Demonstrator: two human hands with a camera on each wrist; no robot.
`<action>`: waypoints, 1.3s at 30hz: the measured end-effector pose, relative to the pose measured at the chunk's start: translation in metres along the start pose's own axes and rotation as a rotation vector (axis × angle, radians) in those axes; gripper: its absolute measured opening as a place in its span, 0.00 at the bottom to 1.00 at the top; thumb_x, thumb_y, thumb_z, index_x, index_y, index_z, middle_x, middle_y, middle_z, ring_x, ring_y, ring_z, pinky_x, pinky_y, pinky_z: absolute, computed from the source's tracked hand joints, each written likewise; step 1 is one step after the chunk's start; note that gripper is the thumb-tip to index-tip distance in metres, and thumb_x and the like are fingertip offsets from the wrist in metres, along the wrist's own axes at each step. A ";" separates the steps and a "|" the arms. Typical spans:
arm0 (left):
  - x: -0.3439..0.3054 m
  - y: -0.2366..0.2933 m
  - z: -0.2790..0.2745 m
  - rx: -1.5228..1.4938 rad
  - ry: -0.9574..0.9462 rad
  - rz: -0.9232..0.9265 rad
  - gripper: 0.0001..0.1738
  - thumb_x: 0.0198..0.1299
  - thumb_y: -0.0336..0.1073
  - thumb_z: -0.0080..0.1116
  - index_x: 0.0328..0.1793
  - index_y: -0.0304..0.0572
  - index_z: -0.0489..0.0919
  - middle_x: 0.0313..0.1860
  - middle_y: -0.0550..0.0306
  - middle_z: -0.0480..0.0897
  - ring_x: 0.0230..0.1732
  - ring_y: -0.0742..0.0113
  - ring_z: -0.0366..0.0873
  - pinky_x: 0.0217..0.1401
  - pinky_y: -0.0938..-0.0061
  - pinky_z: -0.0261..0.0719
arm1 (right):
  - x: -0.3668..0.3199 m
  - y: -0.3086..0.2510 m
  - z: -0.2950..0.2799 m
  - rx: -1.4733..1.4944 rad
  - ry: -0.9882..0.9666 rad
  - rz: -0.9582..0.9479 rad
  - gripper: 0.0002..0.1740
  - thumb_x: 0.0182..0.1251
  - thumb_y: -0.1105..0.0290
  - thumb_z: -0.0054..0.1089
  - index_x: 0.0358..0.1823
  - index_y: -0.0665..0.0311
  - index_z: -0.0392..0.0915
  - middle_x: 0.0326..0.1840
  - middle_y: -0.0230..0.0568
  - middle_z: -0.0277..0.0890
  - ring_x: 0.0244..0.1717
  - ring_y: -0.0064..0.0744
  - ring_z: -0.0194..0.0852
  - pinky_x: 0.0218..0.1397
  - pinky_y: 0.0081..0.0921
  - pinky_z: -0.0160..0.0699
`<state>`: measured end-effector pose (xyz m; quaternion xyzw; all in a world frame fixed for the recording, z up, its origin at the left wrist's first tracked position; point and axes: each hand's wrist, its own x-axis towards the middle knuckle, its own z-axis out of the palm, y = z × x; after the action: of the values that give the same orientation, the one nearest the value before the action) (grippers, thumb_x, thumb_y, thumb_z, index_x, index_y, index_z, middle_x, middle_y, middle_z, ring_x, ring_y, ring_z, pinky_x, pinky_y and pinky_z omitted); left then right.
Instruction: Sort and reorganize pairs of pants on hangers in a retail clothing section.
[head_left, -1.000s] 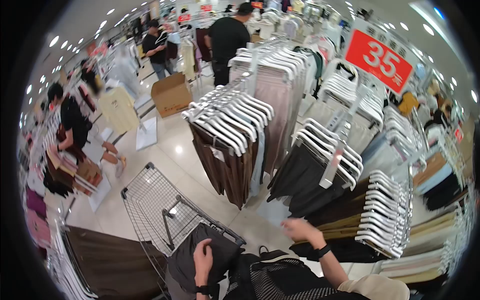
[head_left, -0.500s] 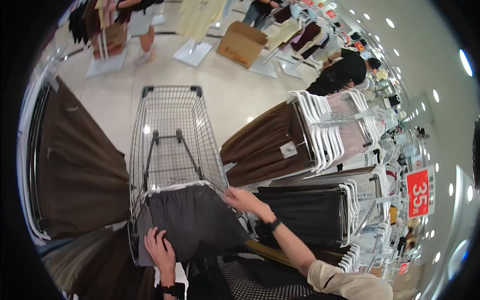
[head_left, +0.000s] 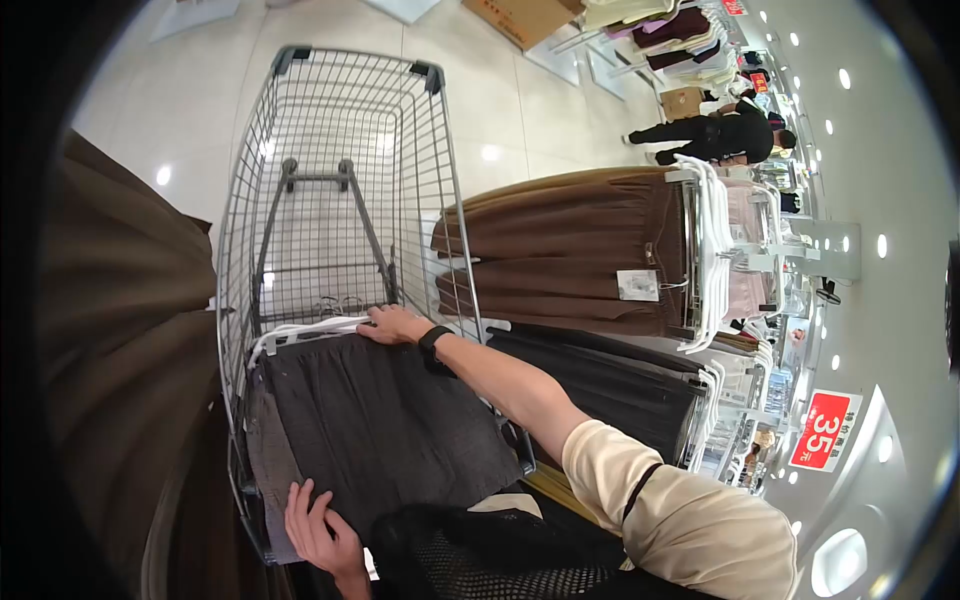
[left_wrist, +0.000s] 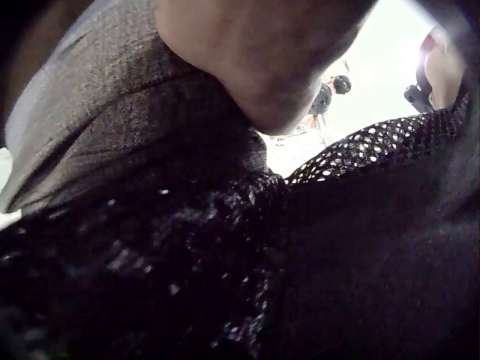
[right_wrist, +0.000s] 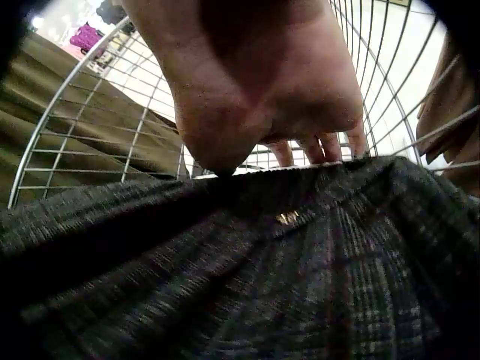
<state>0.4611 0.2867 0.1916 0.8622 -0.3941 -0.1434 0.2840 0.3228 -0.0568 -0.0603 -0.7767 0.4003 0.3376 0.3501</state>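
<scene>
"Pinching something, that right hand (head_left: pixel 393 324)?"

"Looks so: thumb on the near side of the cloth's top edge, fingers reaching over the far side. I read it as a hold on the white hanger (head_left: pixel 310 329) of the dark garment (head_left: pixel 410 430). As for the left hand (head_left: pixel 325 530), it grips nothing; its fingers lie spread on the lower part."

"And where does it all lie?"

"Across the near end of the shopping cart (head_left: pixel 429 77), hanger inside the basket. A greyer garment (head_left: pixel 272 435) shows under the dark one toward the cart's left side, and brown trousers (head_left: pixel 570 250) hang just right of the cart."

"What could go wrong?"

"To my mind, the hanger's end might hook in the cart's wire side if pulled crosswise. And with the left hand merely resting there, a tug from the right could drag the cloth askew over the cart's near edge."

"Anything different from half a second ago?"

"Then the right hand was by the cart's right rim, off the hanger; now it's on it. The left hand is on the garment in both."
</scene>
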 end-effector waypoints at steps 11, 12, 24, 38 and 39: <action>-0.001 -0.004 0.002 0.012 -0.049 -0.014 0.13 0.63 0.14 0.55 0.42 0.35 0.87 0.59 0.47 0.91 0.70 0.39 0.85 0.72 0.49 0.80 | 0.039 0.028 0.010 -0.089 0.195 -0.084 0.29 0.71 0.46 0.68 0.52 0.69 0.85 0.57 0.63 0.85 0.61 0.61 0.83 0.66 0.52 0.82; 0.000 -0.004 0.002 0.002 -0.045 -0.011 0.13 0.63 0.14 0.55 0.42 0.35 0.87 0.59 0.47 0.91 0.70 0.39 0.85 0.72 0.49 0.80 | 0.036 0.027 0.006 -0.053 0.267 -0.082 0.25 0.71 0.50 0.69 0.49 0.69 0.85 0.56 0.63 0.85 0.61 0.62 0.82 0.65 0.53 0.82; 0.004 0.003 0.000 -0.028 0.020 0.043 0.13 0.61 0.15 0.56 0.42 0.37 0.88 0.58 0.49 0.91 0.68 0.40 0.85 0.70 0.50 0.81 | -0.126 -0.038 -0.084 0.180 0.581 -0.263 0.09 0.62 0.67 0.69 0.34 0.61 0.77 0.33 0.50 0.82 0.39 0.62 0.83 0.42 0.54 0.79; 0.045 0.082 -0.031 -0.373 -0.228 0.114 0.53 0.63 0.24 0.63 0.93 0.32 0.51 0.91 0.33 0.57 0.92 0.38 0.53 0.93 0.54 0.47 | -0.492 -0.020 -0.057 0.597 0.878 -0.285 0.10 0.68 0.66 0.79 0.41 0.64 0.88 0.40 0.40 0.90 0.36 0.40 0.88 0.40 0.33 0.82; 0.046 0.097 -0.025 -0.429 -0.277 0.145 0.53 0.63 0.25 0.65 0.93 0.31 0.50 0.91 0.32 0.56 0.92 0.39 0.52 0.94 0.55 0.47 | -0.511 -0.012 -0.048 0.628 0.930 -0.297 0.10 0.67 0.67 0.80 0.41 0.64 0.88 0.41 0.39 0.90 0.36 0.39 0.88 0.39 0.32 0.82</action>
<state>0.4448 0.2095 0.2685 0.7241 -0.4506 -0.3197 0.4129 0.1138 0.1062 0.3797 -0.7501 0.4796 -0.2268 0.3949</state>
